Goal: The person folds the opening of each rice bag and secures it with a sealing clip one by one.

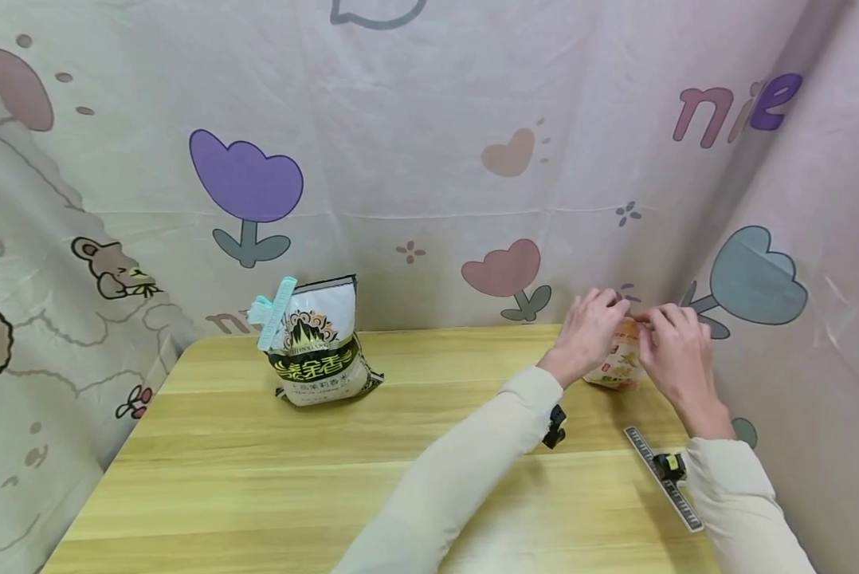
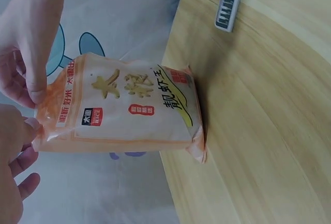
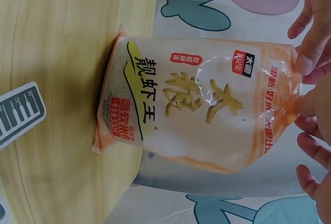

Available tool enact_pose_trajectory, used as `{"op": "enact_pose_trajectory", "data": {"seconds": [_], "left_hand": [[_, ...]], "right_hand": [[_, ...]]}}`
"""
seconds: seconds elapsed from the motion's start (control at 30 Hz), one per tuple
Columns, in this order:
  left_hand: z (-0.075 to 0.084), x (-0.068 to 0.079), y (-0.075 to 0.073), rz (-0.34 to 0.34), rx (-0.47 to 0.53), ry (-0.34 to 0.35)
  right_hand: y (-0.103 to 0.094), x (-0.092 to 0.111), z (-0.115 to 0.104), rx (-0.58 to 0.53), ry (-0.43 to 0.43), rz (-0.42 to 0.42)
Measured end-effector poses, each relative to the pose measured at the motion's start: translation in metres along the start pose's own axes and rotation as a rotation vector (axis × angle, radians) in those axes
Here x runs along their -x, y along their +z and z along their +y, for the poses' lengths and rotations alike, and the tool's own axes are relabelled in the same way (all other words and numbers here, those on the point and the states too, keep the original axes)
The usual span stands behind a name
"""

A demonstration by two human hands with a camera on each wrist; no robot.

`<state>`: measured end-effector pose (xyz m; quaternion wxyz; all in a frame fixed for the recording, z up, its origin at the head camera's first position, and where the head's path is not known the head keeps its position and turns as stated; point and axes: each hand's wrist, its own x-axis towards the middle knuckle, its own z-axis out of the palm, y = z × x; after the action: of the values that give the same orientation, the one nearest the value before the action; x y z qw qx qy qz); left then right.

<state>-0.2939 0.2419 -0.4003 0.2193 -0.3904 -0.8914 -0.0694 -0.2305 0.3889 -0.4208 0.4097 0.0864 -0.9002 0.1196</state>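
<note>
An orange-and-white plastic bag of rice (image 1: 619,363) stands upright at the back right of the table. My left hand (image 1: 589,335) pinches one side of its top edge between thumb and fingertips. On the other side, the thumb and fingertips of my right hand (image 1: 679,351) pinch the same top edge. The bag's printed front (image 2: 124,100) faces the left wrist view, its upper plastic gathered at the fingers. In the right wrist view the bag (image 3: 201,100) looks full below and narrows towards the hands. Whether its mouth is open cannot be made out.
A white, black and gold rice bag (image 1: 322,351) stands at the left of the wooden table (image 1: 293,478), a turquoise clip (image 1: 277,313) across its upper corner. A grey strip with dark marks (image 1: 662,478) shows beside the right sleeve. A patterned curtain (image 1: 401,159) hangs behind.
</note>
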Motion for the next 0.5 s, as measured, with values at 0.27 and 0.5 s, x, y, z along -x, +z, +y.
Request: {"op": "enact_pose_trajectory", "data": {"seconds": [0.27, 0.5], "left_hand": [[0.001, 0.005, 0.003, 0.014, -0.01, 0.003], [-0.001, 0.011, 0.004, 0.045, -0.08, 0.014]], "right_hand": [[-0.001, 0.006, -0.006, 0.004, -0.009, -0.002], [0.0, 0.004, -0.011, 0.013, -0.04, 0.007]]}}
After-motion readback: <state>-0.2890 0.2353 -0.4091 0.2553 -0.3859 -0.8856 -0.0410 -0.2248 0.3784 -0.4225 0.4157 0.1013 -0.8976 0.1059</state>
